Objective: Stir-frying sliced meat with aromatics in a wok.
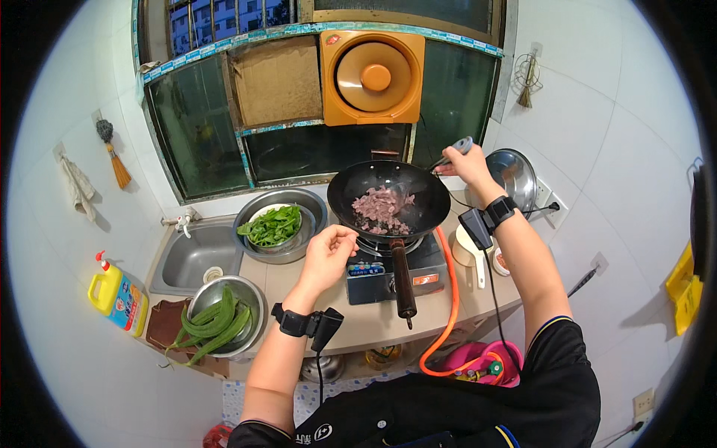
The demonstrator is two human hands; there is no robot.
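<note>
A black wok (428, 196) with a dark wooden handle sits on the gas stove (367, 288). Pieces of pinkish raw-looking meat (381, 207) lie in its bowl. At the wok's upper right rim, my right hand (468, 166) grips a grey-handled cooking utensil (462, 145); I cannot make out its working end clearly. My left hand (330, 252) hovers by the wok's near-left rim, its fingers curled together with nothing visible in them. To its left, leafy greens (273, 225) fill a bowl set inside a larger metal basin (252, 253).
Ridged green gourds (215, 319) rest in a steel bowl (255, 299) beside the sink (187, 260). A metal lid (510, 173) leans against the right wall near a cream pot (462, 249). An orange gas hose (452, 302) hangs over the counter's front edge.
</note>
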